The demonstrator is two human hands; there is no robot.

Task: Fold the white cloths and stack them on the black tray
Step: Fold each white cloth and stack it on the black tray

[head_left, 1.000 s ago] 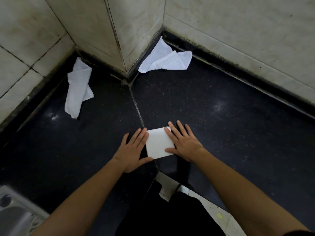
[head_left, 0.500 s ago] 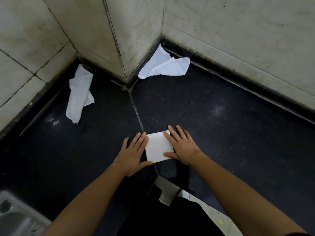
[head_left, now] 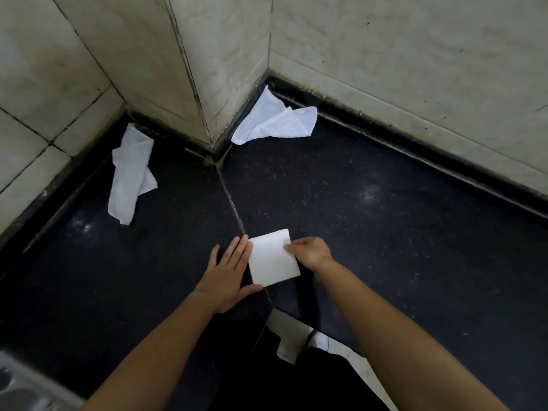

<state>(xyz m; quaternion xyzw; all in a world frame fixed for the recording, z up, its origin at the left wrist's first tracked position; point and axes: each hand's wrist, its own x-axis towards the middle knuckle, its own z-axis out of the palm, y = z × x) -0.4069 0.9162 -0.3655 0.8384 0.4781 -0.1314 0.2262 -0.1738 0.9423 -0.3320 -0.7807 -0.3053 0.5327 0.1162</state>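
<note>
Right now I'm finishing the fold on one white cloth. The folded cloth [head_left: 272, 258] lies as a small, neat rectangle on the dark worktop [head_left: 385, 232], just in front of me. My left hand [head_left: 229, 274] is flat, fingers straight, laid against the cloth's left edge with the thumb at its near corner. My right hand [head_left: 310, 252] has its fingers curled and pinches the right edge.

I judge this piece folded, or nearly so. The next move is to lift it without letting the layers spring apart and carry it to the black tray, which I cannot see from here.

Two more wait unfolded: a crumpled cloth [head_left: 130, 179] at the left by the tiled wall [head_left: 89, 54], and a loose cloth [head_left: 275, 123] in the far corner, well apart.
</note>
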